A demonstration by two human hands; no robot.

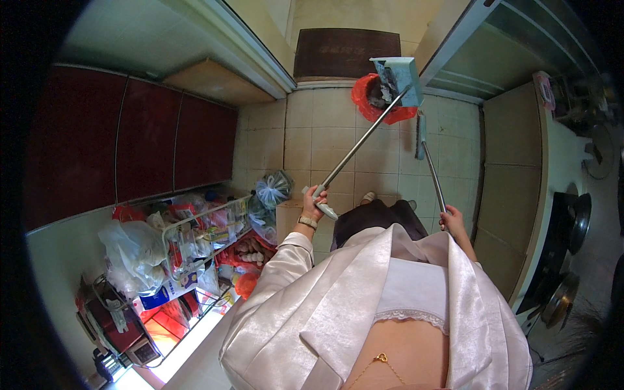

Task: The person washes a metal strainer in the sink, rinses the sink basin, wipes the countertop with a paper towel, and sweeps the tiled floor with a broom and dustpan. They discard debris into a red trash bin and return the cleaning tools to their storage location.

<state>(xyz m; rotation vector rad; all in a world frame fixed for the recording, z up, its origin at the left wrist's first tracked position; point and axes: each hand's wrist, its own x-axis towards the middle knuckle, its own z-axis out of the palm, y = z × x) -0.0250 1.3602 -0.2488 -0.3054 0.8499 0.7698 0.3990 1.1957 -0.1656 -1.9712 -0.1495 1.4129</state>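
My left hand grips the grey handle of a long-handled dustpan. Its metal pole slants up and away to the pale blue pan, which is tipped over a bin lined with a red plastic bag. Dark and whitish waste shows inside the bag, partly hidden by the pan. In my right hand is the metal pole of a broom. The broom's light blue head with dark bristles is low beside the bin, at its right.
On the left, a wire rack is crowded with bags and packages, with knotted plastic bags beside it. A dark doormat lies beyond the door sill. Cabinets run along the right, under a counter with a stove and pans.
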